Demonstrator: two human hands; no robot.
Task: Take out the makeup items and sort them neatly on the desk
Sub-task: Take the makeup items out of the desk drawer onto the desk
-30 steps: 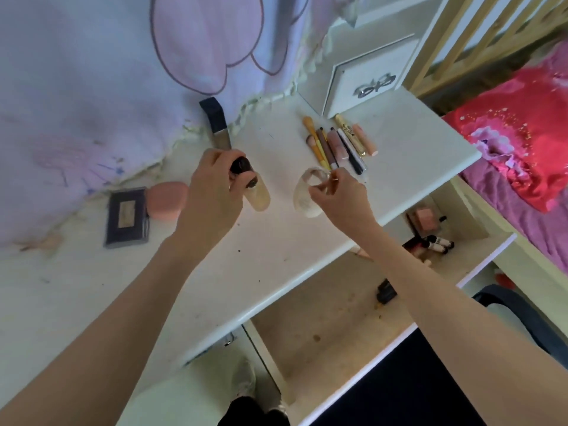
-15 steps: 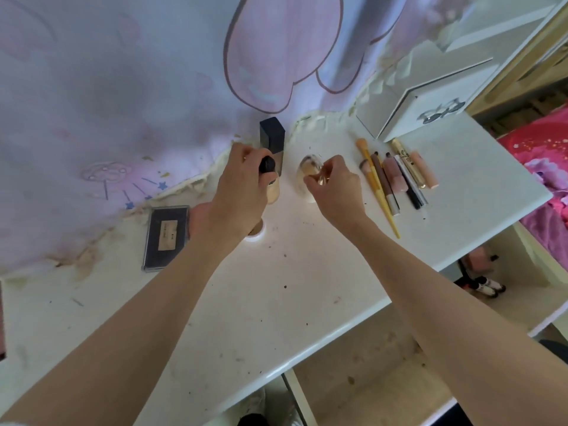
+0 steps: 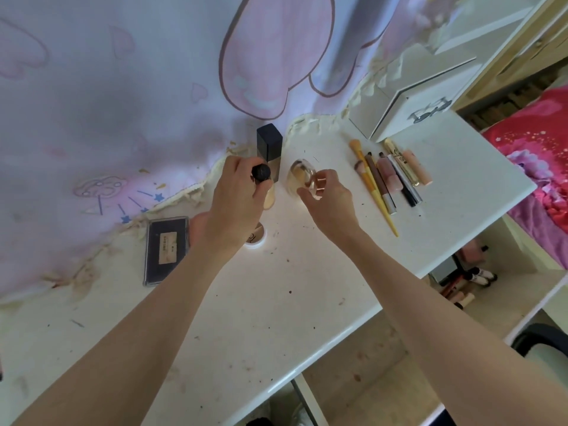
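So the white desk (image 3: 276, 302) is basically the sorting surface, with a printed curtain (image 3: 123, 87) draped along its back edge. The dark flat palette (image 3: 166, 249) lies at the left. Over on the right, the brushes and tubes (image 3: 390, 176) sit side by side in a row, so that group looks sorted already. A tall dark-capped bottle (image 3: 270, 152) stands upright by the curtain, and it seems the person is building a bottle cluster around it. The left hand (image 3: 236, 207) grips a small foundation bottle (image 3: 266, 187) by its black cap, setting it just beside the tall one. The right hand (image 3: 329, 204) pinches a clear round bottle (image 3: 302, 179) with its fingertips, a narrow hold, right next to them. Compared with a second ago, both bottles have travelled from mid-desk back toward the curtain. More items still wait on the lower shelf (image 3: 467, 281).
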